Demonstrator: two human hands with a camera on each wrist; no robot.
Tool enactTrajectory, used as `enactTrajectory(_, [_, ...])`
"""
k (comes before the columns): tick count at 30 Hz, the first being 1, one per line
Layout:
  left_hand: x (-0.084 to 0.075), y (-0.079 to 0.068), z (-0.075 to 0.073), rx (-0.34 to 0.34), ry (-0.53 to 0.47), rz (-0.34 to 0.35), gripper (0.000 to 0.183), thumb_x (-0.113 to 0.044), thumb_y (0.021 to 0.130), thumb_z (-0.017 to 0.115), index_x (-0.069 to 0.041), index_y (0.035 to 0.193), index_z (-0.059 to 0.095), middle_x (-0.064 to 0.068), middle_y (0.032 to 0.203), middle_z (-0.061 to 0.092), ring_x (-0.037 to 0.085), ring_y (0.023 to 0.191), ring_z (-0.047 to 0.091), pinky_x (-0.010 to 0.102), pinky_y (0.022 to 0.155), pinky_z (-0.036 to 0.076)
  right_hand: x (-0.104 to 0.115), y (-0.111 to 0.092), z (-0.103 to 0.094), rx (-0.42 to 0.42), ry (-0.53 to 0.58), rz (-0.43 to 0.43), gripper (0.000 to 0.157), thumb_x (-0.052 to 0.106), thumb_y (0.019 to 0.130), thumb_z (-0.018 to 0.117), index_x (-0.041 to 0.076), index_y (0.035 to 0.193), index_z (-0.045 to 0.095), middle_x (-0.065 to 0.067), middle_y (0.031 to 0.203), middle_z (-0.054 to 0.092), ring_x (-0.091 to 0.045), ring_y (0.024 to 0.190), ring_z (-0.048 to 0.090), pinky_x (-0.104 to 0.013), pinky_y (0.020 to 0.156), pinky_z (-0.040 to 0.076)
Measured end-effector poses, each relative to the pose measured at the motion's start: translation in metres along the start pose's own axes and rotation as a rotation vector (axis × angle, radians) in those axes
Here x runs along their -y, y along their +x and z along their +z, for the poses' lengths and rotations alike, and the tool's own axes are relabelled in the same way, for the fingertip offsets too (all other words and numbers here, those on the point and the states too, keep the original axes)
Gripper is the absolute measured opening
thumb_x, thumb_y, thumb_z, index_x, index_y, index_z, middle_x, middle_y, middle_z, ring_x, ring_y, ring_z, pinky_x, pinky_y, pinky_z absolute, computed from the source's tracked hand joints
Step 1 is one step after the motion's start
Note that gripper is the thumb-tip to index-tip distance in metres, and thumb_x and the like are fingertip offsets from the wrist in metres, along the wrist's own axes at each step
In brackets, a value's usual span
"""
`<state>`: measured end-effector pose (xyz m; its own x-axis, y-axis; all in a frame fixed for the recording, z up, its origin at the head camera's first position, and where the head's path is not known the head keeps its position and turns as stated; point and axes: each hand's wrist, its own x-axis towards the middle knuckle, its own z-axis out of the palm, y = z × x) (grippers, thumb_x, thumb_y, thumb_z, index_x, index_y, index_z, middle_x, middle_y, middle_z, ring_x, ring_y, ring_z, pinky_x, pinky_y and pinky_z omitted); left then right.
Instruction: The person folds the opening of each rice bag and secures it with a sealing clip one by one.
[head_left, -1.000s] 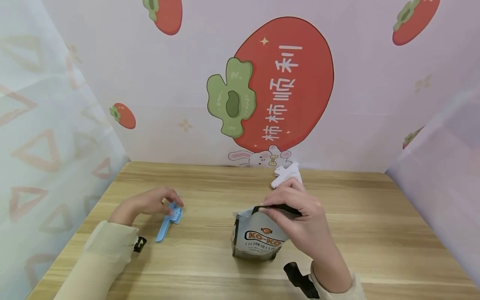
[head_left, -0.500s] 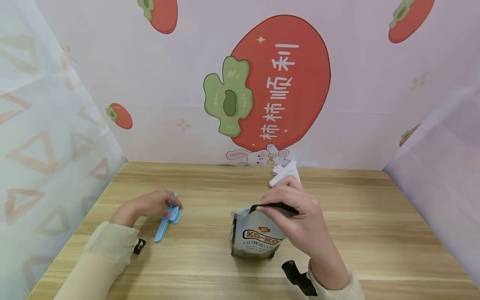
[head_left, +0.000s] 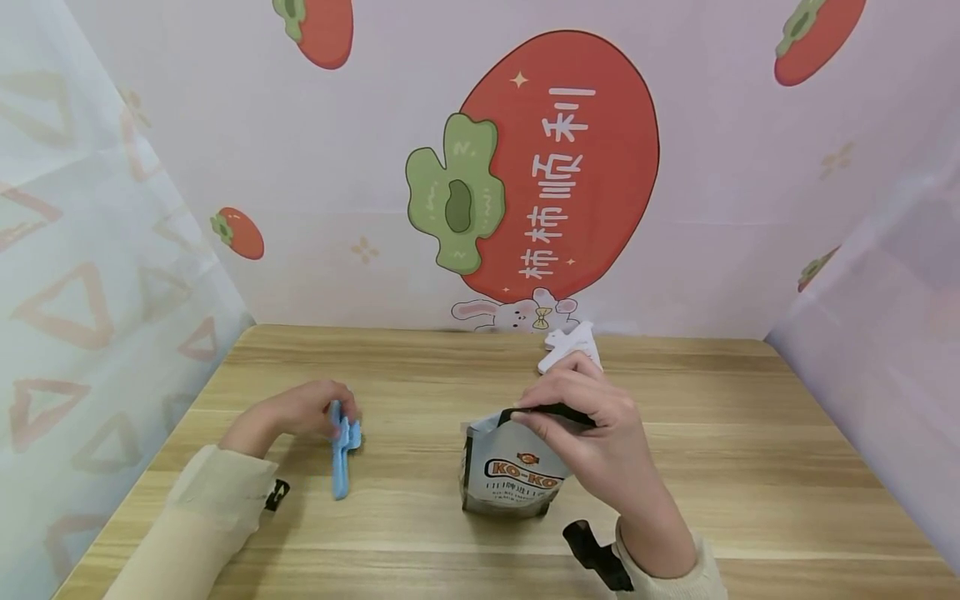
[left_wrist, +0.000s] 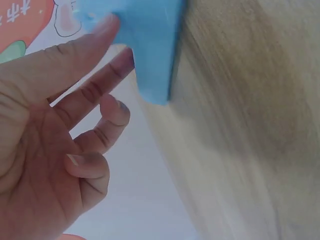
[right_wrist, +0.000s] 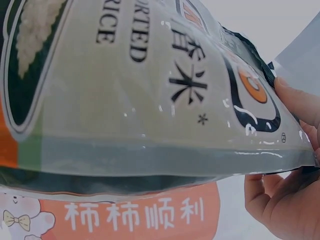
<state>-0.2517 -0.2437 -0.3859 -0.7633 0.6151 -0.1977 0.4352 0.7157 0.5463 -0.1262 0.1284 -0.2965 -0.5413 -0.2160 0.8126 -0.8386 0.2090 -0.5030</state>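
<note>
My left hand (head_left: 303,410) pinches a light blue plastic bag clip (head_left: 341,471) between thumb and fingers, at the left of the table. In the left wrist view, the thumb lies on the blue clip's face, while the ring and little fingers curl free of it. A rice bag (head_left: 517,482) printed KO-KO stands upright near the middle. With thumb and fingers, my right hand (head_left: 592,427) grips the folded black top edge of this bag. Its printed front fills most of the right wrist view.
Behind the right hand lies a white clip-like piece (head_left: 570,346), partly hidden by the fingers. The wooden table (head_left: 720,467) meets a patterned backdrop (head_left: 337,167) at the rear, with cloth walls on both sides.
The blue clip has turned in my left hand's fingers, from slanting flat to more edge-on, its handle swinging right. The right hand keeps its grip on the rice bag's top.
</note>
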Motion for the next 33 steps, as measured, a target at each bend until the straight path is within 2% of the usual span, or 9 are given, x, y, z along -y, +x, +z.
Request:
enactTrajectory(8, [-0.006,0.001,0.003,-0.003,-0.009,-0.011,0.017,-0.004,0.08,0.078,-0.013,0.076,0.064,0.001,0.101,0.071,0.018,0.093,0.056,0.038,0.081,0.047,0.0,-0.001,0.0,0.013,-0.007,0.029,0.029,-0.014,0.07,0.08,0.01,0.085,0.073,0.0,0.078,0.069,-0.012,0.086,0.054,-0.02,0.073,0.047])
enactTrajectory(13, [-0.005,0.004,0.006,0.002,-0.047,-0.001,0.015,-0.003,0.082,0.076,-0.012,0.079,0.064,-0.004,0.084,0.064,0.015,0.08,0.05,0.027,0.073,0.043,0.0,-0.001,0.0,0.014,0.001,0.028,0.028,-0.014,0.07,0.079,0.009,0.085,0.073,-0.001,0.078,0.069,-0.012,0.086,0.054,-0.021,0.073,0.047])
enactTrajectory(18, [-0.005,0.008,0.009,-0.004,-0.093,0.034,0.022,0.0,0.083,0.073,-0.006,0.098,0.058,0.0,0.088,0.066,0.014,0.08,0.054,0.025,0.073,0.045,0.0,-0.001,0.0,0.011,0.008,0.015,0.027,-0.014,0.071,0.079,0.009,0.085,0.073,-0.001,0.079,0.069,-0.012,0.086,0.054,-0.021,0.073,0.048])
enactTrajectory(21, [-0.003,0.01,0.011,0.004,-0.088,0.042,0.035,-0.003,0.085,0.074,-0.004,0.116,0.058,0.001,0.093,0.066,0.013,0.082,0.054,0.025,0.075,0.046,-0.001,0.0,0.0,0.009,0.012,0.004,0.026,-0.013,0.072,0.079,0.009,0.086,0.073,-0.001,0.079,0.069,-0.012,0.086,0.054,-0.021,0.073,0.047])
enactTrajectory(23, [-0.003,0.011,0.013,0.007,-0.063,0.053,0.038,-0.008,0.086,0.076,-0.004,0.121,0.062,0.0,0.094,0.066,0.011,0.083,0.054,0.025,0.076,0.047,0.0,0.0,0.0,0.009,0.016,-0.002,0.024,-0.011,0.073,0.08,0.009,0.086,0.073,-0.001,0.079,0.069,-0.012,0.085,0.054,-0.021,0.073,0.047])
enactTrajectory(25, [-0.004,0.012,0.014,0.016,-0.059,0.066,0.035,-0.013,0.085,0.078,-0.006,0.118,0.067,-0.001,0.094,0.067,0.01,0.082,0.054,0.024,0.074,0.047,0.0,0.0,0.0,0.011,0.019,0.001,0.022,-0.009,0.074,0.08,0.009,0.086,0.073,-0.001,0.079,0.069,-0.012,0.086,0.054,-0.021,0.073,0.047])
enactTrajectory(28, [-0.008,0.013,0.015,0.027,-0.059,0.083,0.023,-0.019,0.084,0.08,-0.009,0.103,0.073,-0.004,0.09,0.068,0.007,0.077,0.053,0.023,0.069,0.047,-0.001,0.0,0.0,0.008,0.018,-0.007,0.022,-0.009,0.075,0.08,0.008,0.086,0.073,-0.001,0.078,0.069,-0.012,0.085,0.054,-0.021,0.072,0.047])
enactTrajectory(33, [-0.012,0.013,0.016,0.02,-0.064,0.076,0.017,-0.022,0.085,0.079,-0.011,0.091,0.069,-0.006,0.08,0.061,0.007,0.072,0.049,0.022,0.065,0.044,-0.001,0.0,0.0,0.011,0.004,0.012,0.027,-0.013,0.071,0.079,0.009,0.085,0.073,-0.001,0.078,0.069,-0.012,0.085,0.054,-0.02,0.072,0.047])
